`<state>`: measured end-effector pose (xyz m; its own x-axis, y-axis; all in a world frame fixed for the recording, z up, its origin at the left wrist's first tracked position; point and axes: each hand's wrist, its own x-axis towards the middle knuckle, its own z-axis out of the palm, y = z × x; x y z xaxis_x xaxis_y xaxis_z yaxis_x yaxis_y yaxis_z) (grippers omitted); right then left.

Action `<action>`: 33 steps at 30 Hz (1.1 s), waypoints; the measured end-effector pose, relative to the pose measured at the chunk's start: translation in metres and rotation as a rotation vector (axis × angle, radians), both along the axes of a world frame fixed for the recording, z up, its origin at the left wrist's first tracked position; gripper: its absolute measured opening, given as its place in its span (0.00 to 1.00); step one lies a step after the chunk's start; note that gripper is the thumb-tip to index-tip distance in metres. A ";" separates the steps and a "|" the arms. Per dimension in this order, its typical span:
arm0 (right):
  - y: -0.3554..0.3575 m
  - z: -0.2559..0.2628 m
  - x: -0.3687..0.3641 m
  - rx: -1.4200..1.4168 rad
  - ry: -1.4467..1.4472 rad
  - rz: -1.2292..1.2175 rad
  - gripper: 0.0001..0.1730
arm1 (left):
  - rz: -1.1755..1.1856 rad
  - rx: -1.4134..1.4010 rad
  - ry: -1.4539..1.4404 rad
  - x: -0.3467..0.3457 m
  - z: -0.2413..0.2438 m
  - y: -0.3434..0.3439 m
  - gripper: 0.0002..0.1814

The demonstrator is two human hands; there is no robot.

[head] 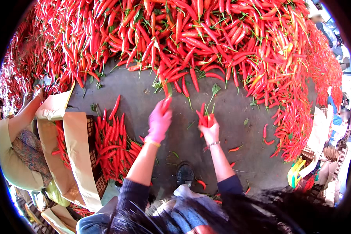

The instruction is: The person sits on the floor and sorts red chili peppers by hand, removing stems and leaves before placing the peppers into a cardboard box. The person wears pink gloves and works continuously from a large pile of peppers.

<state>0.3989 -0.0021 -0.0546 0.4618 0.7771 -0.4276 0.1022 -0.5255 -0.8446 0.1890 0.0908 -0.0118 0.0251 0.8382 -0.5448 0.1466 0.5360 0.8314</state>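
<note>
My left hand (159, 121), in a pink glove, is closed around a red chili pepper (165, 102) at the near edge of a large heap of red chili peppers (193, 41). To its right, my bare right hand (210, 128) holds a small bunch of red chili peppers (204, 118) with green stems and a leaf upward. The two hands are apart above the dark floor. A smaller pile of red chili peppers (112, 146) lies left of my left forearm, many of them lined up lengthwise.
A paper-lined plastic crate (79, 152) with chili peppers stands at the left. Beyond it a co-worker's arm (26, 112) reaches to the heap. More paper-lined crates (317, 140) and a yellow-green bag (296, 172) are at the right. Loose chili peppers (235, 148) lie on the floor (239, 99) near my shoe (185, 174).
</note>
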 end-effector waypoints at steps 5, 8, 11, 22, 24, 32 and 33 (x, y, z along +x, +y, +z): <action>0.017 0.006 0.000 0.135 0.219 -0.093 0.25 | -0.554 0.384 0.993 0.070 -0.001 0.078 0.30; 0.083 0.008 0.030 0.292 0.000 0.018 0.24 | -0.520 0.615 0.930 0.053 -0.040 0.048 0.28; 0.166 -0.003 0.054 0.419 -0.712 0.208 0.27 | -0.844 0.682 0.855 0.026 -0.020 -0.004 0.25; 0.150 -0.012 0.035 0.366 -1.179 0.810 0.30 | -0.331 0.558 0.595 -0.036 0.000 -0.040 0.23; 0.162 -0.009 0.045 0.454 -1.229 0.855 0.35 | -0.541 0.600 0.743 -0.021 0.000 -0.030 0.22; 0.197 -0.001 0.086 0.237 -1.208 1.023 0.36 | -0.664 0.441 0.830 -0.011 -0.018 -0.015 0.17; 0.193 -0.004 0.088 0.258 -1.202 1.029 0.34 | -0.592 0.391 0.806 -0.018 -0.019 -0.019 0.18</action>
<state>0.4864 0.1908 -0.0585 -0.3230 0.9458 -0.0336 0.9449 0.3203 -0.0676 0.1705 0.0717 -0.0309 0.2376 0.9305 -0.2789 0.8778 -0.0828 0.4717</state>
